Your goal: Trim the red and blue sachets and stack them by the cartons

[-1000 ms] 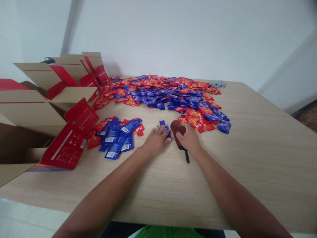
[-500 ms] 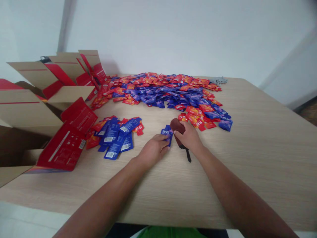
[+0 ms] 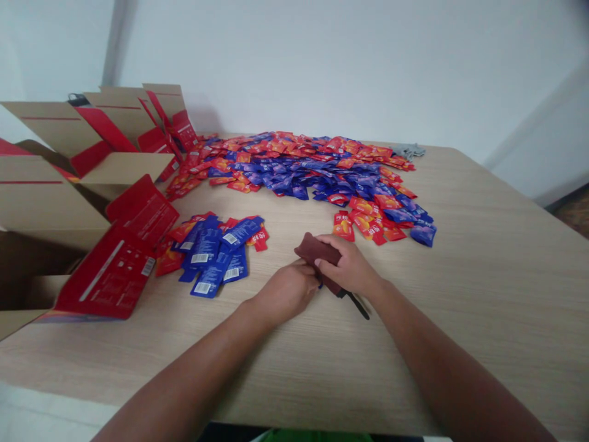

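Observation:
My right hand [image 3: 347,265] is closed around a dark brown pouch-like piece [image 3: 315,248] with a thin black strap [image 3: 359,306] trailing from its lower end. Against its left side, my left hand [image 3: 291,291] has its fingers curled, and a small bit of a blue sachet [image 3: 321,285] shows at the fingertips. Most of that sachet is hidden by the hand and the brown piece, so I cannot tell whether it is inside or under it. Just beyond my right hand lies an orange-red sachet [image 3: 343,226].
A long heap of red and blue sachets [image 3: 294,162] spans the back of the table [image 3: 294,380]. To the left, a smaller pile of sachets [image 3: 205,252] lies beside open red cardboard boxes [image 3: 115,270]. A grey cloth [image 3: 409,150] rests at the back right.
The brown piece has tilted and shifted slightly left and toward me, meeting my left hand. The blue sachet, earlier flat and visible under my left fingers, is now mostly covered.

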Available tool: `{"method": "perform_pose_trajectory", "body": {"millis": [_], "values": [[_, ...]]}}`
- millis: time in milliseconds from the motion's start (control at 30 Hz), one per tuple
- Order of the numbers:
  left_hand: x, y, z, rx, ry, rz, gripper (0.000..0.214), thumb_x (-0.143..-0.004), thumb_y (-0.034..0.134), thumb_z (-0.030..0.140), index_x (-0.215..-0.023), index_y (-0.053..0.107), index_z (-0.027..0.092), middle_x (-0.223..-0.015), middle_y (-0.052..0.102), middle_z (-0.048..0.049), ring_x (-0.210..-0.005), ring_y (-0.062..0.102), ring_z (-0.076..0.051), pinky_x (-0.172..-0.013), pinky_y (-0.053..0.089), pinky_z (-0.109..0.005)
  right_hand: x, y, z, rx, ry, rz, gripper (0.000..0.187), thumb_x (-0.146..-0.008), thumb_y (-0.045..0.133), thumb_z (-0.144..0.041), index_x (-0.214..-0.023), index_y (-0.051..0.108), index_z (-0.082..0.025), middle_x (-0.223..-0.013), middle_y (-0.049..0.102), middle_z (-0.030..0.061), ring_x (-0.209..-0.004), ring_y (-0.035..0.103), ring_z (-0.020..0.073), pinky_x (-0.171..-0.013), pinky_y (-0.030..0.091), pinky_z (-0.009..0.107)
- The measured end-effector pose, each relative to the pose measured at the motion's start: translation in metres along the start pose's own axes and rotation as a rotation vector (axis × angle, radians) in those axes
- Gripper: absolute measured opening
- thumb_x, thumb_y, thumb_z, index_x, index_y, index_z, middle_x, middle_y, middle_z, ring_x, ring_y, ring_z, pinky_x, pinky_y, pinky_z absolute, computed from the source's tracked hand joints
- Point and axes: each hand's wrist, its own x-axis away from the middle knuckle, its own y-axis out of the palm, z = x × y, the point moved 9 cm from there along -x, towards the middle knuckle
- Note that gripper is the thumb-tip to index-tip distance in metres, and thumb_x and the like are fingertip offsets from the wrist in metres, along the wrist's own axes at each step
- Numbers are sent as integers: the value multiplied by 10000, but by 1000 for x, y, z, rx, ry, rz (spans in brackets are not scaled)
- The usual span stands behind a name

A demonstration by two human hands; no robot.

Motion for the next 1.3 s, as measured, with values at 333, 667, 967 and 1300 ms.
{"method": "perform_pose_trajectory", "body": {"millis": [333, 667, 967, 1300], "values": [[2, 0, 0, -6, -16, 20, 167, -996, 644, 218, -898, 779, 211, -981, 774, -67, -1023, 701, -244, -980, 569, -370, 1, 18, 17, 126, 14, -110, 461, -857, 679, -182, -1314, 704, -239, -1252, 765, 69, -1110, 709, 253, -1015, 548, 406], [2, -2, 0, 12, -23, 36, 148, -983, 652, 190, -911, 779, 214, -985, 778, -59, -1033, 702, -244, -983, 567, -369, 1, 24, 27, 283, 16, -65, 440, -905, 683, -210, -1343, 688, -250, -1248, 746, 80, -1144, 692, 273, -1021, 544, 418], [2, 0, 1, 21, -7, 42, 167, -1002, 629, 190, -903, 762, 218, -1006, 786, -58, -1054, 711, -244, -1013, 563, -384, -3, 14, 52, 401, 99, 20, 449, -957, 649, -297, -1397, 674, -216, -1357, 710, 135, -1223, 682, 321, -1076, 544, 481], [1, -6, 6, 25, 40, 62, 171, -950, 634, 144, -874, 762, 227, -960, 793, -64, -1008, 737, -250, -991, 562, -405, -2, -12, 50, 363, 113, 201, 463, -924, 648, -295, -1371, 689, -182, -1380, 716, 160, -1264, 673, 336, -1119, 524, 505]]}}
